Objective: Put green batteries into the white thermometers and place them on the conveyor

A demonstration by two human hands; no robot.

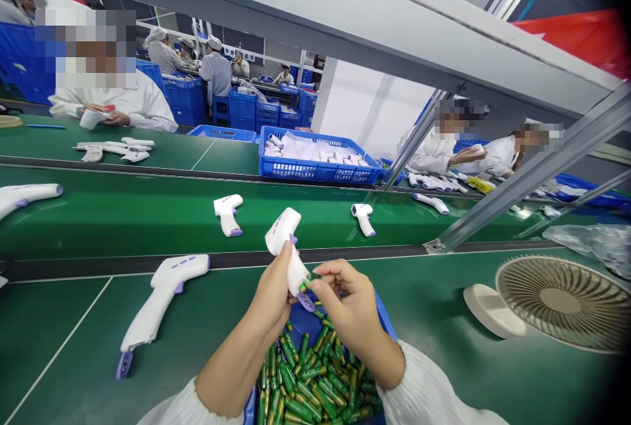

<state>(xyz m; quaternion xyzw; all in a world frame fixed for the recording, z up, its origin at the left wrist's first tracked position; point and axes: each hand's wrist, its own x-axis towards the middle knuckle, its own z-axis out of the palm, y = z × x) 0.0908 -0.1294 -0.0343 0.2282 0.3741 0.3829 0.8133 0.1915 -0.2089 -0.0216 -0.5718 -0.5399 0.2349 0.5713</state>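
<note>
My left hand (272, 290) is wrapped round the handle of a white and purple infrared thermometer (282, 229), its head tilted up. The purple battery cover (306, 303) hangs open at the handle's lower end. There my right hand (351, 297) pinches a green battery (304, 285) that sits partly in the handle opening. Below both hands, a blue bin (387, 316) holds many loose green and gold batteries (315, 382). Another thermometer (165, 293) lies on the bench to the left, with its battery cover open.
Several thermometers, one of them here (228, 215), lie on the green conveyor belt (142, 215) ahead. A blue basket (320, 169) with thermometers stands beyond it. A fan (562, 300) is on the right. Metal framing (517, 175) crosses overhead and right. Co-workers sit across the line.
</note>
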